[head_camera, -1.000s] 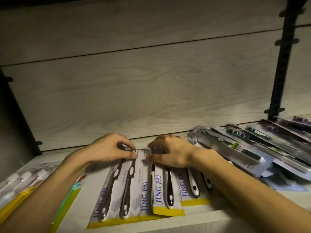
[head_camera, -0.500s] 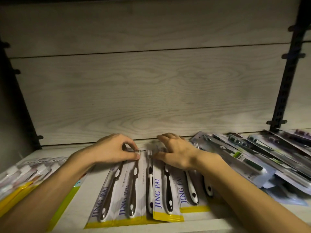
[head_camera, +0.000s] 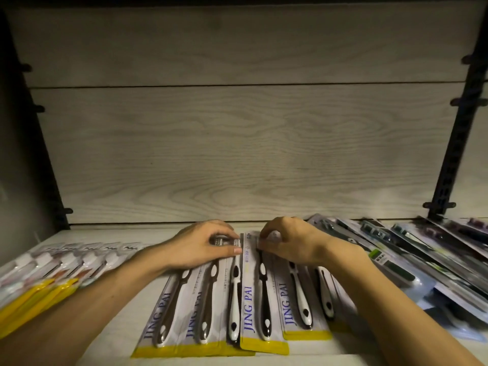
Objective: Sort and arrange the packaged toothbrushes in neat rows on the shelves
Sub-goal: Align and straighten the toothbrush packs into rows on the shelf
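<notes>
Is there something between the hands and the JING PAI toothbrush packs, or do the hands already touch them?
Nothing visible stands between. The left hand and right hand both rest directly on the top ends of the JING PAI packs.

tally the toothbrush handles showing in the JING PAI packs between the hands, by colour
Dark handles with white ends: 3
White handles with dark ends: 3
Total: 6 handles visible across the overlapping JING PAI packs; the left hand and right hand cover the heads, and more may be hidden.
</notes>
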